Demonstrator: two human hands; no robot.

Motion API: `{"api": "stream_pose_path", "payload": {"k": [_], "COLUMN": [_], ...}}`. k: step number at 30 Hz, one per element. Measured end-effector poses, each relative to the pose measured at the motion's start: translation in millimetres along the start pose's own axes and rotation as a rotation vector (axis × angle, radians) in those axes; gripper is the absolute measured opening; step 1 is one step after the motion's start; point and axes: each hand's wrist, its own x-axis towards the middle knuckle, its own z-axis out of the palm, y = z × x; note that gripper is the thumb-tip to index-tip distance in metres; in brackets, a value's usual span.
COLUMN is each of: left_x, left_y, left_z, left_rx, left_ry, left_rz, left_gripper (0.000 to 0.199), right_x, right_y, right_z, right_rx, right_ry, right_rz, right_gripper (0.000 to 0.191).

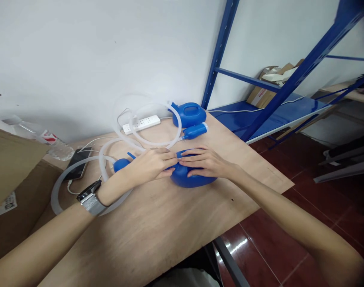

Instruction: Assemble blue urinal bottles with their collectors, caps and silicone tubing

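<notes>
A blue plastic urinal bottle (194, 181) rests on its side on the wooden table in front of me. My left hand (153, 163) closes on its neck end, with the thumb below and the fingers reaching over it. Across the bottle's top lies my right hand (202, 162), its fingers wrapped over the handle area and meeting my left fingertips. The hands hide the neck and most of the handle. Beside my left wrist is a blue funnel-like piece (121, 164) attached to a clear hose (58, 187).
Behind stand a second blue bottle (189, 116), a blue end piece (195, 130) and a white power strip (143, 123). At left are a phone (77, 165), a water bottle (56, 145) and a cardboard box (14, 167). A blue metal shelf (271, 119) borders the table's right.
</notes>
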Motion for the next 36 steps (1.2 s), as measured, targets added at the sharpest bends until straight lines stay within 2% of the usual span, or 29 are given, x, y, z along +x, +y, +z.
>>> {"api": "stream_pose_path", "payload": {"k": [4,9,11,14,17,20,24,27,31,33,36], "left_x": [-0.1,-0.4,0.5,-4.2,-28.4,-75.6,-147.5,-185.1,-202.8,-199.8,-186.9], "left_y": [-1.6,-1.7,5.3,28.3,58.6,80.9,90.5,90.5,85.8,81.2,75.4], "left_z": [2.2,6.8,5.8,-2.0,-11.5,-13.2,-0.6,13.7,30.6,38.0,50.5], "left_rx": [0.042,0.060,0.124,0.310,0.387,0.347,0.427,0.492,0.416,0.360,0.303], "left_ry": [-0.005,0.012,0.043,0.114,0.179,0.206,0.146,0.115,0.012,-0.013,-0.009], "left_rz": [0.048,-0.007,-0.036,-0.086,-0.094,-0.161,-0.349,-0.505,-0.717,-0.796,-0.810], "left_gripper": [0.028,0.022,0.020,0.020,0.022,0.020,0.022,0.024,0.042,0.052,0.059], "right_x": [0.1,1.2,2.0,2.7,0.6,-6.3,-18.5,-25.7,-35.8,-40.6,-39.7], "right_y": [-0.3,-2.9,-5.2,-8.5,-8.6,-3.1,10.4,21.3,37.7,45.5,44.8], "right_z": [0.9,0.0,-0.8,-2.7,-6.4,-11.5,-15.9,-17.5,-22.0,-24.6,-24.1], "right_rx": [-0.023,0.005,0.027,0.033,0.007,-0.042,-0.123,-0.184,-0.289,-0.318,-0.353], "right_ry": [0.022,0.021,0.012,-0.013,-0.046,-0.080,-0.095,-0.085,-0.128,-0.130,-0.091], "right_rz": [-0.030,0.013,0.057,0.136,0.153,0.166,0.175,0.172,0.202,0.209,0.244], "right_gripper": [0.040,0.042,0.045,0.051,0.052,0.050,0.045,0.044,0.043,0.042,0.039]}}
